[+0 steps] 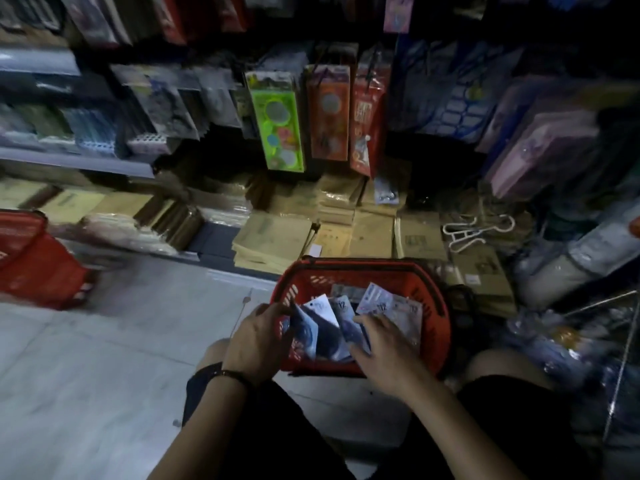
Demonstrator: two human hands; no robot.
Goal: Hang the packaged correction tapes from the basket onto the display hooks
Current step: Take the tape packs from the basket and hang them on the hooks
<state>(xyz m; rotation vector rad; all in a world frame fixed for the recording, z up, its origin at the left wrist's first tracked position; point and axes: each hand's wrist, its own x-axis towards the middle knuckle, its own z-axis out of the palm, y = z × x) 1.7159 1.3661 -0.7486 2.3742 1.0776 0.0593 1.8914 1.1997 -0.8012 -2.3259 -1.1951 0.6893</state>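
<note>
Lower centre of frame, left hand (pixel 263 337) is pinching tape pkgs (pixel 327 315) in red basket (pixel 360 268) w/ right hand (pixel 382 346) lying flat on them (most hanging seemingly remaining).

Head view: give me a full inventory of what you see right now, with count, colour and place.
basket: one, red, on the floor between the knees
packaged correction tapes: several, white and blue, inside that basket
second basket: one, red, floor at far left
hanging packs: three clear, green, orange, red, hanging above the envelopes
envelope stacks: many, brown, low shelf behind the basket
white hangers: count unclear, lying on envelopes at right
floor: pale tiles
left hand: pinches a tape pack at the basket's left
right hand: lies on the tapes, grip unclear
</note>
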